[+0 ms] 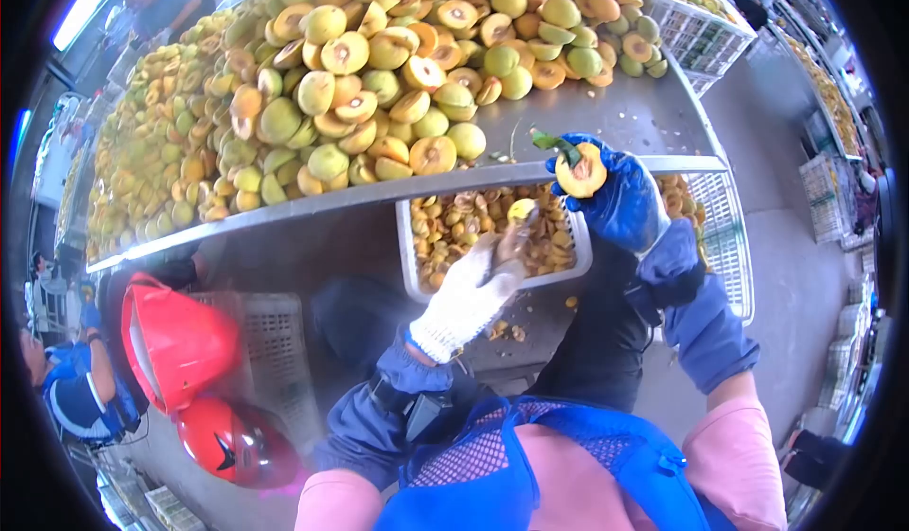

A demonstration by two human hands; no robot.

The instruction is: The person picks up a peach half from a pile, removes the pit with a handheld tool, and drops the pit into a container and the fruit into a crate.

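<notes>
My right hand, in a blue glove, is closed around a peach half just beyond the front edge of the metal table. The cut yellow-orange face turns toward me, and a narrow green leaf-like piece lies across its top. My left hand wears a white glove with bare fingertips and reaches over a white crate of fruit pieces. Motion smears its fingers. A yellow piece shows right at their tips; whether they grip it I cannot tell.
Whole and halved peaches are heaped on the table. Another white crate stands to the right, and a fruit-filled one sits behind. At left are a red bucket-like container and a red helmet. Other people work at the far left.
</notes>
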